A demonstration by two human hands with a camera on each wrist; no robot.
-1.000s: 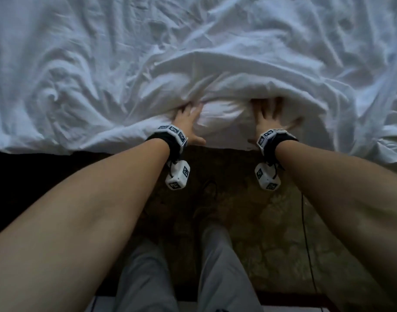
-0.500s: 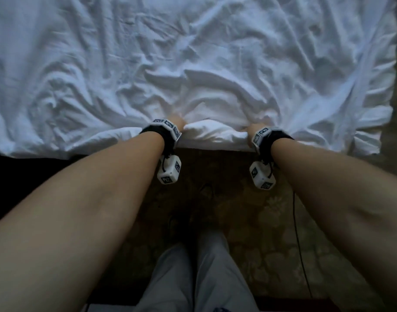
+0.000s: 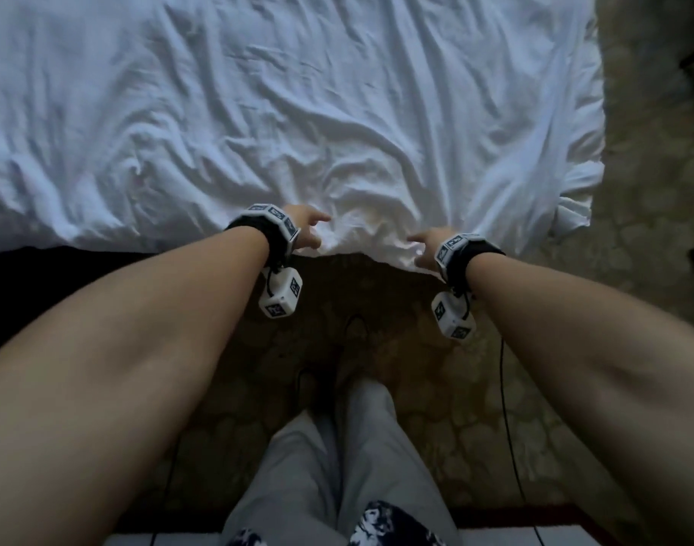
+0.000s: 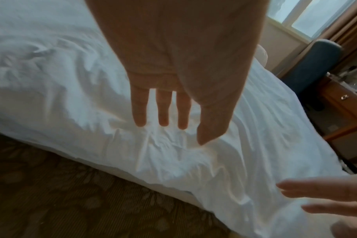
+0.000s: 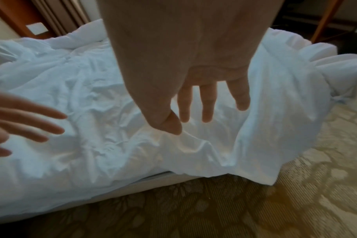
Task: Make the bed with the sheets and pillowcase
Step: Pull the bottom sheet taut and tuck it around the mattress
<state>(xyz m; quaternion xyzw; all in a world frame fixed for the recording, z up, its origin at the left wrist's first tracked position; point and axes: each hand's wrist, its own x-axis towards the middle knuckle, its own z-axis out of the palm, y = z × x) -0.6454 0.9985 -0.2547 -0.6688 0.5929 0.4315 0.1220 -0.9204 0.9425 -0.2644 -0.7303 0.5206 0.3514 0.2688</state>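
A wrinkled white sheet (image 3: 298, 112) covers the bed and hangs over its near edge, bunched between my hands. My left hand (image 3: 308, 230) hovers at the sheet's near edge with fingers straight and spread (image 4: 163, 116), holding nothing. My right hand (image 3: 426, 246) is a little to the right at the same edge, fingers (image 5: 206, 106) also straight and apart, just above the cloth (image 5: 112, 112). The sheet's right corner (image 3: 570, 214) droops loose off the bed toward the floor. No pillowcase shows in any view.
Patterned carpet (image 3: 377, 348) lies between my legs (image 3: 329, 466) and the bed. A blue chair (image 4: 312, 67) and a wooden drawer unit (image 4: 344, 104) stand past the bed's far side. Dark furniture legs (image 5: 324, 17) and curtains (image 5: 57, 17) are behind the bed.
Both hands were under the lifted sheet edge, then gripped it at the bed's edge; now they have let go and opened. The raised fold has settled flatter.
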